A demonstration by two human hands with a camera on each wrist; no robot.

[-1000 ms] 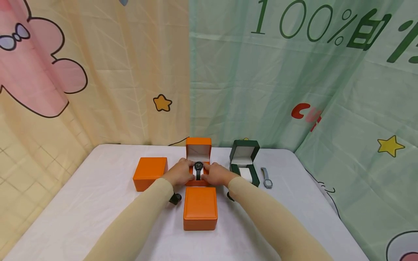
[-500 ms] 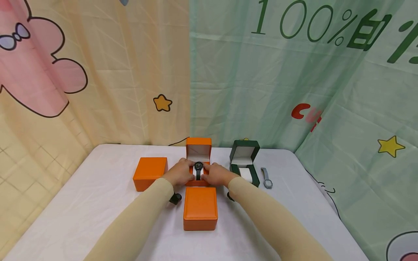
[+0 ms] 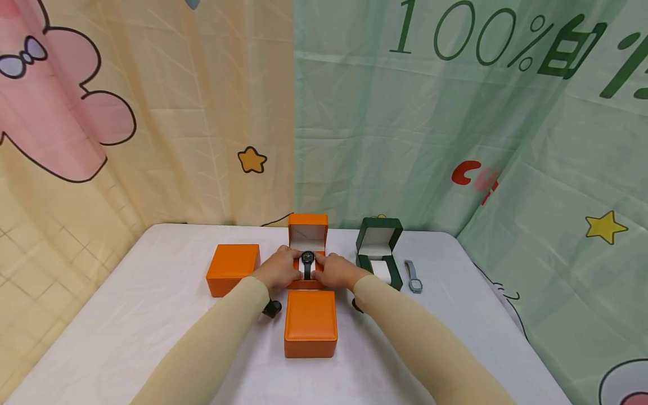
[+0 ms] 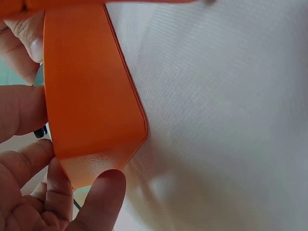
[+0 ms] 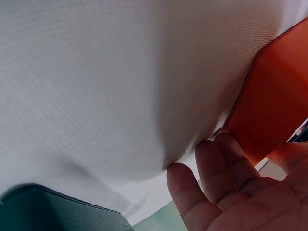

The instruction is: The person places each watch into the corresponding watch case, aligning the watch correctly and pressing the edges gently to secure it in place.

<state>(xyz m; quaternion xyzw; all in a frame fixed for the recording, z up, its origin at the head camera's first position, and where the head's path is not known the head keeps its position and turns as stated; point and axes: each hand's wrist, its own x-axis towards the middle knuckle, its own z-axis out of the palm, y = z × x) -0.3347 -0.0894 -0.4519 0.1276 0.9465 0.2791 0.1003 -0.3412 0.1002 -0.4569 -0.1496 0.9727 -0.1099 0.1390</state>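
Near the back of the table, the middle orange watch box [image 3: 306,285] stands with its lid up. A black watch [image 3: 307,259] wrapped round a white cushion sits in it. My left hand [image 3: 280,268] reaches over the left wall, thumb and forefinger against that side of the cushion. From the right, my right hand [image 3: 338,270] mirrors it, thumb and forefinger at the other side. In the left wrist view, fingers [image 4: 102,199] rest along the box's outer wall. The right wrist view shows fingers [image 5: 214,166] extended beside the orange wall. The wrist cameras hide most of the cushion.
A closed orange box [image 3: 310,323] lies in front, another closed orange box [image 3: 233,269] to the left. To the right stands an open green box [image 3: 379,230] with a white cushion inside. A grey-blue watch [image 3: 413,277] lies beside it on the white-covered table [image 3: 167,281].
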